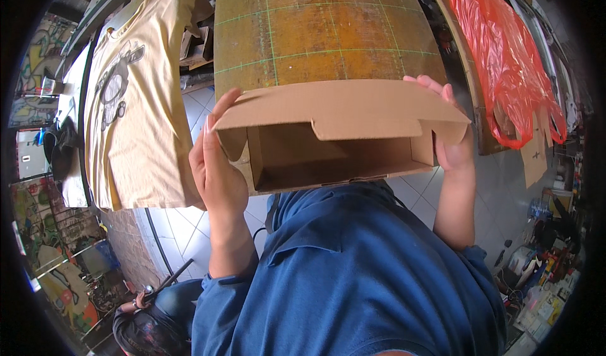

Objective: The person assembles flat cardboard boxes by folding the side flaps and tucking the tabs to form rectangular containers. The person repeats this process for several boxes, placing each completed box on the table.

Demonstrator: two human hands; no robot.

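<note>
A brown cardboard box (353, 98) is held up in front of my chest, at the near edge of the wooden table. Its lid flap, with a notched front edge, stands partly raised, and the dark inside shows beneath it. My left hand (218, 160) grips the left end, thumb and fingers along the lid's corner. At the right end, my right hand (453, 144) is wrapped round the side, its fingertips over the lid's far edge. Part of each hand is hidden behind the cardboard.
The worn wooden table (303, 27) carries green grid lines. To the left lies a cream T-shirt (142, 97) with a dark print. On the right, a red plastic bag (502, 53) lies beside cardboard pieces (535, 157). Another person (154, 318) is at the lower left.
</note>
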